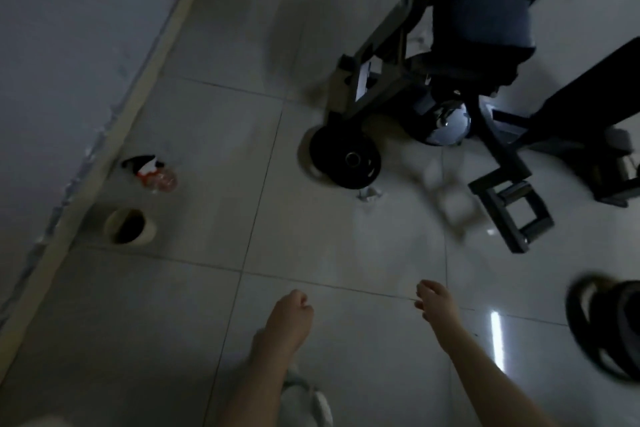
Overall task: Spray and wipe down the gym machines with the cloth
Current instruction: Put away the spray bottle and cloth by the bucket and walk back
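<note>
Fingers [302, 299] of left hand [291, 312] clenching, holding nothing | right hand [434, 300] hanging loosely curled, empty | spray bottle [154, 174] lying left on floor [225, 107]

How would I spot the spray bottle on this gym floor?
Follow the pale skirting strip along the left wall down to the grey tiled floor. Beside it sits a clear plastic spray bottle, just beyond a cream round tub; its black trigger head and red-and-white label set it apart.

no readable text, labels or numbers
</note>
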`<state>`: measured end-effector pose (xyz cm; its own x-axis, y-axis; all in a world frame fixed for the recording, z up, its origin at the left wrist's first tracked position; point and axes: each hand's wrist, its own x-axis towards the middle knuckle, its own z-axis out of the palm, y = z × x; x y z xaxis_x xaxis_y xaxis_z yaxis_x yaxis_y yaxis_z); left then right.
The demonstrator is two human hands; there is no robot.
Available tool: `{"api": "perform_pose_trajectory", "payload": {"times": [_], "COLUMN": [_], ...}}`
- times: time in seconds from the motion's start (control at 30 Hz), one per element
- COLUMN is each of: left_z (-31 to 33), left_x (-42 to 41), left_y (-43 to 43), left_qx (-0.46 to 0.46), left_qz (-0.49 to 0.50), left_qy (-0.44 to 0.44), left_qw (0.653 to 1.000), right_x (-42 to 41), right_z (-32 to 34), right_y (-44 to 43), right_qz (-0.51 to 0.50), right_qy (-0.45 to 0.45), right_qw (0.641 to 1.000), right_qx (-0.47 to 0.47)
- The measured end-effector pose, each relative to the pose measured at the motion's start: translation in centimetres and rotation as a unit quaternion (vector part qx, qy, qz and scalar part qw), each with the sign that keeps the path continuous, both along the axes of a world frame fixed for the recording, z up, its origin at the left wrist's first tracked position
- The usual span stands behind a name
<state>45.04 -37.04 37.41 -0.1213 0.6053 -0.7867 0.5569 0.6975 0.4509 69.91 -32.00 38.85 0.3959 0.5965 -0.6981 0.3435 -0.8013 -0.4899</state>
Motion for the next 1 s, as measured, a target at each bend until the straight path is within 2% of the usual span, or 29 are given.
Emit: {"api": "perform_pose_trajectory", "payload": {"times": [0.23, 0.37, 0.53, 0.67, 0.9, 1.0], "left_z": [-3.5, -7.2, -12.5, -16.9, -29.2, -33.9], "left_x": [2.1, 3.9, 6.4, 7.9, 9.5, 9.2], "left_y": [8.2, 13.1, 19.3, 21.9, 23.8, 25.7], "left_qx": [0.012, -0.013, -0.008, 0.012, -0.021, 0.007], "left_qz": [-0.008, -0.017, 0.004, 0.040, -0.059, -0.107], "left_qy": [-0.011, 0.003, 0.018, 0.018, 0.044, 0.056], "left_qw": [1.000, 1.000, 1.000, 0.999, 0.997, 0.993], "right_x": [-0.2, 0.3, 2.6, 4.1, 4.2, 4.1], "right_z": [-3.8, -7.8, -14.1, -19.0, -29.9, -35.2], "right_y": [8.4, 12.5, 19.0, 22.7, 27.9, 30.2], "right_qz": [0.100, 0.166, 0.185, 0.202, 0.209, 0.223], "right_qy": [-0.034, -0.058, -0.044, -0.070, -0.107, -0.128], "right_qw": [0.994, 0.984, 0.981, 0.976, 0.972, 0.966], "right_qx": [-0.010, -0.025, -0.040, -0.029, -0.007, -0.006]}}
